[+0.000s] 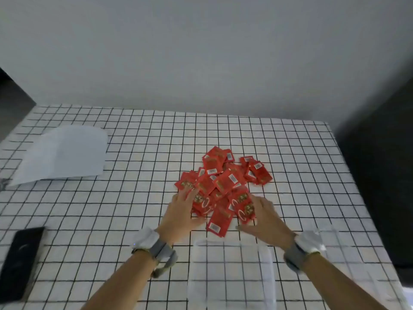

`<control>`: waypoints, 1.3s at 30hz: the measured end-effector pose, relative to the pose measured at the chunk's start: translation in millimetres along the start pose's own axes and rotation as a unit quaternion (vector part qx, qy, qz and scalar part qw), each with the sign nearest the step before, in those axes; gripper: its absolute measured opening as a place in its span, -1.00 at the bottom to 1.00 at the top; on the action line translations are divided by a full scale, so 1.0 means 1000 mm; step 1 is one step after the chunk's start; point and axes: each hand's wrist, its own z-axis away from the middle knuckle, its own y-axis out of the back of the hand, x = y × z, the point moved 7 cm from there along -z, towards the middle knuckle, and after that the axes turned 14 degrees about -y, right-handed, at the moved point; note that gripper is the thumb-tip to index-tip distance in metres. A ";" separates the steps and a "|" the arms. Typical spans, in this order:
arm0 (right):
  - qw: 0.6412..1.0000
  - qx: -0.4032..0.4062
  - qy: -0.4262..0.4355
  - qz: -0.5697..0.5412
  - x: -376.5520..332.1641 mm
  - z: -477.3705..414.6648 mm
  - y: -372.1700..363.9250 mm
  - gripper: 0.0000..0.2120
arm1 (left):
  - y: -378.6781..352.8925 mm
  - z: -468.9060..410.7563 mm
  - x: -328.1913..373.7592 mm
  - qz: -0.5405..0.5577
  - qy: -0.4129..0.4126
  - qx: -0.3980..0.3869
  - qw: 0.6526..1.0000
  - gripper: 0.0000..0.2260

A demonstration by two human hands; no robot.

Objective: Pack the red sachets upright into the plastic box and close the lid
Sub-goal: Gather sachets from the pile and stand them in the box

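1. Gathering step: the left hand (181, 211) lays straight, slightly spread fingers (186, 194) on the red sachets (223, 182), which are heaped flat at and beyond the fingertips.
2. The right hand (263, 218) meets the heap's other side. Its fingers are partly hidden, so the grip can't be told.
3. The plastic box (264, 274) waits behind both wrists. The likely next move is to pinch a few sachets and stand them upright inside.

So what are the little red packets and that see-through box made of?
The small red sachets look like glossy printed foil or plastic film: thin, flat, shiny. The clear rectangular box seems transparent plastic: the white gridded tabletop shows through it.
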 end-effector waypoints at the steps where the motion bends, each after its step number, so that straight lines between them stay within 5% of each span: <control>1: 0.999 -0.001 -0.010 0.046 0.008 -0.010 -0.007 0.14 | -0.007 -0.005 -0.007 -0.051 -0.014 -0.012 0.999 -0.04; 4: 0.988 0.031 0.005 0.152 0.016 -0.040 -0.015 0.34 | -0.020 -0.020 -0.033 -0.168 -0.041 -0.047 0.984 0.15; 7: 0.982 0.065 0.068 0.164 0.008 -0.055 -0.021 0.24 | -0.032 -0.028 -0.045 -0.187 -0.064 -0.065 0.978 0.16; 11: 0.972 0.117 0.136 0.153 -0.001 -0.062 -0.019 -0.09 | -0.027 -0.035 -0.036 -0.258 -0.123 0.003 0.958 -0.08; 15: 0.978 0.100 0.135 0.123 -0.002 -0.068 -0.018 -0.22 | -0.031 -0.025 0.000 -0.356 -0.291 0.136 0.877 -0.49; 20: 0.981 0.127 0.118 0.091 -0.005 -0.055 -0.007 -0.33 | -0.017 -0.011 0.009 -0.393 -0.298 0.206 0.845 -0.52; 23: 0.989 0.098 0.104 0.040 0.001 -0.048 -0.011 -0.31 | 0.002 -0.005 0.006 -0.237 -0.222 0.251 0.912 -0.74; 26: 0.985 0.150 0.087 -0.001 0.013 -0.040 -0.009 -0.36 | 0.017 0.006 0.010 -0.120 -0.148 0.279 0.941 -0.76; 29: 0.970 0.234 0.060 -0.016 0.024 -0.034 0.003 -0.30 | 0.034 0.017 0.027 -0.058 -0.147 0.313 0.936 -0.76; 35: 0.948 0.305 0.084 -0.042 0.029 -0.018 0.025 -0.72 | 0.051 0.033 0.049 -0.030 -0.161 0.324 0.932 -0.83; 39: 0.920 0.335 0.104 -0.176 0.026 0.002 0.046 -0.79 | 0.045 0.031 0.045 0.163 -0.125 0.297 0.933 -0.78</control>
